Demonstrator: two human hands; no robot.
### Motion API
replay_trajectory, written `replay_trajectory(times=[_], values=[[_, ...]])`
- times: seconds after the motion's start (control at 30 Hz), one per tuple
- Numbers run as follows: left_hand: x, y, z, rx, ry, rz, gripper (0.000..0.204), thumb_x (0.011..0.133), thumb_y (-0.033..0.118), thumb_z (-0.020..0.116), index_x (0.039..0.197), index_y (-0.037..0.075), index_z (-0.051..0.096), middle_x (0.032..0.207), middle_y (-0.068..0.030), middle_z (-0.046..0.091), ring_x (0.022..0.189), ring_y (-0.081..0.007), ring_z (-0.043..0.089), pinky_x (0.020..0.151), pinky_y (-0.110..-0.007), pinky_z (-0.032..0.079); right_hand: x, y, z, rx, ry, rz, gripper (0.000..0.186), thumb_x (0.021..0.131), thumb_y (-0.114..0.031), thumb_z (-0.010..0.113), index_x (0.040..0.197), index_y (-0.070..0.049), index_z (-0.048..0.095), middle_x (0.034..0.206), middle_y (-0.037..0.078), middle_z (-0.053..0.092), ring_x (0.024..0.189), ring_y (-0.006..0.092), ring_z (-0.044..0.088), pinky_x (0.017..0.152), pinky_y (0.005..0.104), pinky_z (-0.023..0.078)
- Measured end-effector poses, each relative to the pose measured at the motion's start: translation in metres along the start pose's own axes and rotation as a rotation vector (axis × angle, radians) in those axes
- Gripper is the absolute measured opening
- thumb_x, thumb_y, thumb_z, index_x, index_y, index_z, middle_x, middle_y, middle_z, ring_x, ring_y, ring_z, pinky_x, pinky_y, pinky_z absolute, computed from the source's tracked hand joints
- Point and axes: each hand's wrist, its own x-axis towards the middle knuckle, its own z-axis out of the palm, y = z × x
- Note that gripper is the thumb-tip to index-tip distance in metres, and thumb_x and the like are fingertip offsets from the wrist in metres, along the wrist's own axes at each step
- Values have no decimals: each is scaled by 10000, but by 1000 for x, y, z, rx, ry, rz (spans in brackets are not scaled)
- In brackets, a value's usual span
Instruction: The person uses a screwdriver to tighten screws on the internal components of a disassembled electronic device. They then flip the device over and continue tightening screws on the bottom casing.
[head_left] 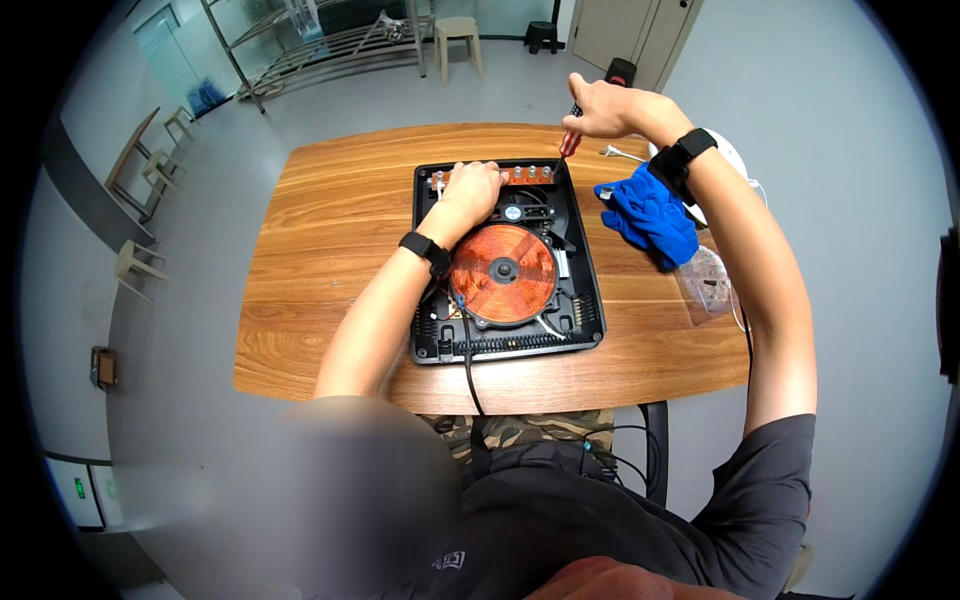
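An open black appliance housing (pixel 590 300) with a flat round copper coil (pixel 480 265) lies on the wooden table. My left hand (pixel 470 195) is curled over an orange board strip (pixel 525 175) along the housing's far edge, fingers closed on it. Above the housing's far right corner, my right hand (pixel 605 108) grips a red screwdriver (pixel 571 142), its shaft pointing down to the right end of that strip; whether the tip touches a screw is too small to tell. A black cord (pixel 470 380) runs from the housing over the near table edge.
Right of the housing lie a blue cloth (pixel 650 215), a white plug (pixel 610 151), a clear bag of small parts (pixel 705 290) and a partly hidden white object behind my forearm. Beyond the wooden table (pixel 320 250) stand a metal rack (pixel 330 55) and stools (pixel 455 40).
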Motion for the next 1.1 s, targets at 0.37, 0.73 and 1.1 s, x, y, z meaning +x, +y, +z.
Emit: replay_trajectory(times=[0.37,0.73,1.1], values=[[0,5,-6,11,-38,-10,319,1048,226,463,1122,93,743,1137,-107,717,1042,-315,693,890,-466,538,-15,-18,-28,213,-169,109,451,1038,-363,565,1105,58,416,851,236,727,586,295,719,526,371,583],[-2,0,6,-74,53,-34,316,1043,214,468,1011,90,757,1066,-116,711,1010,-321,692,902,-512,494,1,-15,-12,-78,-52,127,551,1003,-483,518,1129,53,551,979,285,707,934,466,685,852,501,552],[-3,4,-3,65,-52,-25,307,1026,192,473,1190,134,726,1181,-94,703,1032,-294,701,875,-463,535,6,-35,-19,240,-179,0,302,1005,-223,567,1114,48,490,912,221,697,634,300,720,537,402,570]])
